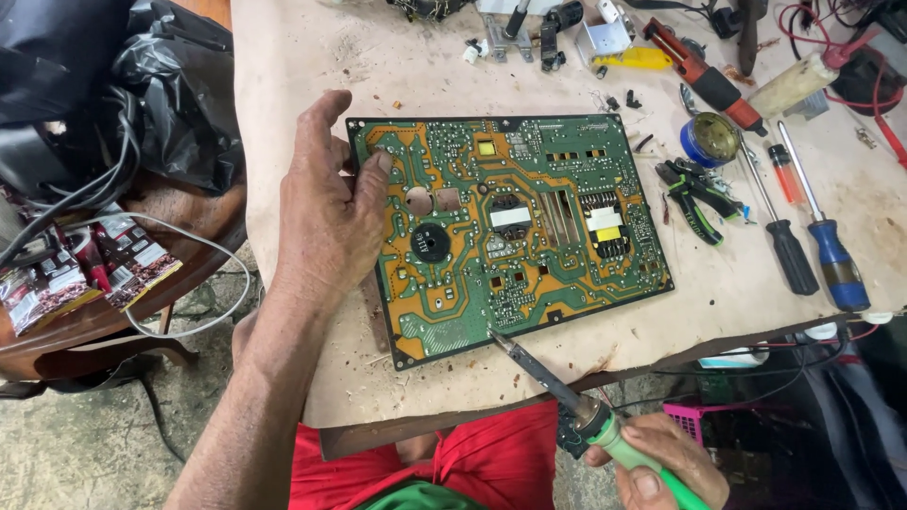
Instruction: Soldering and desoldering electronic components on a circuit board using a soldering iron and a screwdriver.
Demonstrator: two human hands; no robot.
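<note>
A green and orange circuit board (pixel 510 227) lies solder side up on a pale worktable (pixel 302 85). My left hand (pixel 326 208) rests on the board's left edge, fingers spread, one fingertip pressing near the top left corner. My right hand (pixel 657 463) grips the green handle of a soldering iron (pixel 557 382) at the lower right. The iron's metal tip touches the board near its bottom edge, right of centre.
To the right of the board lie green-handled pliers (pixel 694 194), a round flux tin (pixel 710 140), and screwdrivers with black (pixel 789 250) and blue (pixel 836 260) handles. Clutter of parts and red wires lines the far edge. A wooden side table (pixel 179 222) with sachets and cables stands left.
</note>
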